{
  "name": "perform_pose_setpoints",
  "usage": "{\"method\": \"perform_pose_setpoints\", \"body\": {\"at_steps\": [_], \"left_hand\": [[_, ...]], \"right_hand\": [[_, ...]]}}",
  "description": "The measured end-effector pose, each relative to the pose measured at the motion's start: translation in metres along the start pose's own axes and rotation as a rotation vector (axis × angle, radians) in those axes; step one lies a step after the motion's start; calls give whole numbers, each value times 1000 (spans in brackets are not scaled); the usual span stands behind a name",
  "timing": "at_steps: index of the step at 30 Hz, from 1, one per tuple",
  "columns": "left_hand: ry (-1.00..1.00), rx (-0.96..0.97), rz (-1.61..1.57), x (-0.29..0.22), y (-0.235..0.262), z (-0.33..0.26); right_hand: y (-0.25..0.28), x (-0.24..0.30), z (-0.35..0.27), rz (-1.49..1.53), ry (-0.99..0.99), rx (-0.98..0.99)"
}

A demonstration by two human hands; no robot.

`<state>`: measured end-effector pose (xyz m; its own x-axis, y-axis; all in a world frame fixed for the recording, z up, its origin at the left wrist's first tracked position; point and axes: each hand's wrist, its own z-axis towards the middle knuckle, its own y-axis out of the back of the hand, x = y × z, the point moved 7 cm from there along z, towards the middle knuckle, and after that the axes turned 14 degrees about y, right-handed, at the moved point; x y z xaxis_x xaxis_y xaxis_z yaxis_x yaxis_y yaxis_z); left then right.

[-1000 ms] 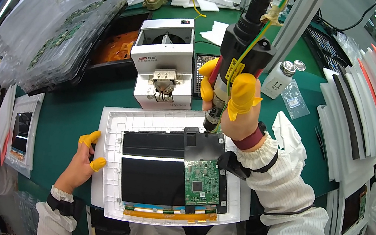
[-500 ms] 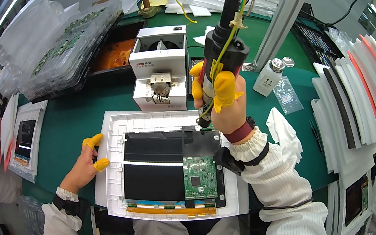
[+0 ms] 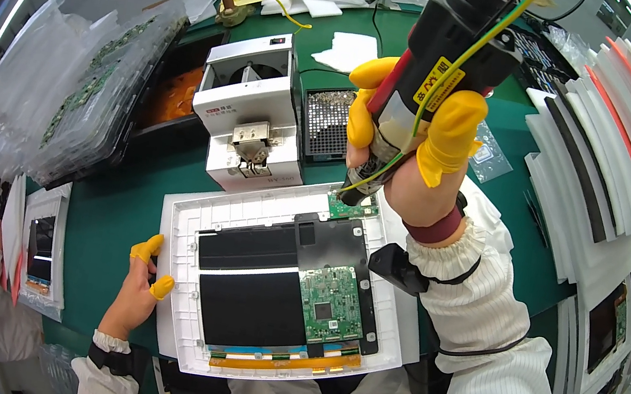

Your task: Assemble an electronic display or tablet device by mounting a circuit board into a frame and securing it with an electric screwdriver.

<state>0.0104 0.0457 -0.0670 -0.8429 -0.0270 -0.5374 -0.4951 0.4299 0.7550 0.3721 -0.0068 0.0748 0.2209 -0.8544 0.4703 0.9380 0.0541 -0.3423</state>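
Observation:
A white plastic casing (image 3: 180, 258) lies in front of me on a white sheet, its inner side up. It holds a black panel (image 3: 252, 303), a green circuit board (image 3: 331, 304) and an orange flex strip (image 3: 283, 364). My left hand (image 3: 137, 292), with yellow finger cots on thumb and forefinger, grips the casing's left edge; its other fingers are mostly hidden. My right hand (image 3: 420, 173), also in yellow cots, is wrapped round a black electric screwdriver (image 3: 452, 53). The tool's lower end hangs above a small green board (image 3: 351, 207) at the casing's far edge.
Beyond the casing stand a white screw feeder (image 3: 249, 119) and a metal grid tray (image 3: 326, 124). Bagged circuit boards (image 3: 91, 93) are piled left, foam sheets (image 3: 606, 154) right. A white cloth (image 3: 494, 227) lies behind my right wrist. Other people sit at both sides.
My right hand and the screwdriver have moved right and look larger. The small green board shows more; the white bottle is now hidden. My left hand keeps its place on the casing.

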Motion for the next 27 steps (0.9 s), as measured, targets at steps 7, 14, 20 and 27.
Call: {"method": "perform_pose_setpoints", "body": {"at_steps": [7,14,20,27], "left_hand": [[-6,28,-7,5,1,3],[5,64,-21,4,1,5],[-25,63,-40,4,1,7],[-45,66,-36,5,2,7]], "right_hand": [[-8,-15,2,38,-81,57],[33,-26,28,-185,196,-54],[36,-87,53,-312,70,-58],[24,-111,40,-357,-7,2]]}}
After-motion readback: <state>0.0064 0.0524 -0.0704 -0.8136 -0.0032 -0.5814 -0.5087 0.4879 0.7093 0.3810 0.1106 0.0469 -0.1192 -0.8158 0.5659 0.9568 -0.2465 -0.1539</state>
